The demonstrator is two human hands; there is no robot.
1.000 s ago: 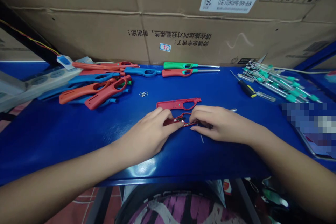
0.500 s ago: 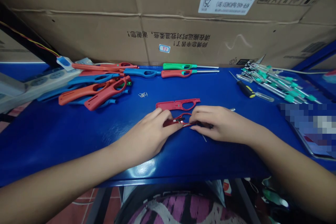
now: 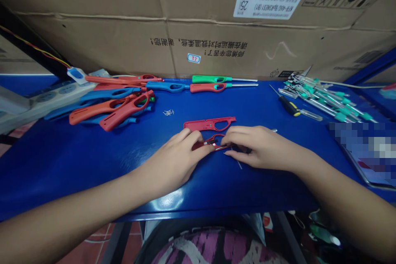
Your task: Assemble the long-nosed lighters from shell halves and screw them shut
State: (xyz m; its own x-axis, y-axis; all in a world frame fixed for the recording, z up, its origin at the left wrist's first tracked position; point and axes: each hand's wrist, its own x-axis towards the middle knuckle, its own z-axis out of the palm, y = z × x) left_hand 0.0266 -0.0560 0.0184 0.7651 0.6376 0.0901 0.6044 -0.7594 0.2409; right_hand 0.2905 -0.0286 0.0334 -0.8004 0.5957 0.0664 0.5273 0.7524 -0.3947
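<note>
Near the middle of the blue table, my left hand (image 3: 176,154) is closed on a red half shell of a long-handled lighter (image 3: 216,136). Small dark and metal parts sit inside this shell. Bent over its front end is my right hand (image 3: 260,147), with fingers curled onto the trigger-loop area; just what they pinch is hidden. A thin pale strand (image 3: 240,164) sticks out below the right fingers. A metal tip (image 3: 274,130) shows beyond the back of that hand. Just behind both hands lies another red half shell (image 3: 198,125), its inner side facing up.
Red, orange and blue lighter shells (image 3: 120,111) are heaped at left beside a power strip (image 3: 55,95). Two assembled lighters (image 3: 210,87) lie by the cardboard box (image 3: 123,41). Small metal pieces (image 3: 168,112), a screwdriver (image 3: 289,105) and metal lighter rods (image 3: 334,99) lie about.
My right fingertips have shifted slightly left over the shell, and the thumb stands a little lower, away from it. My left hand keeps its place.
</note>
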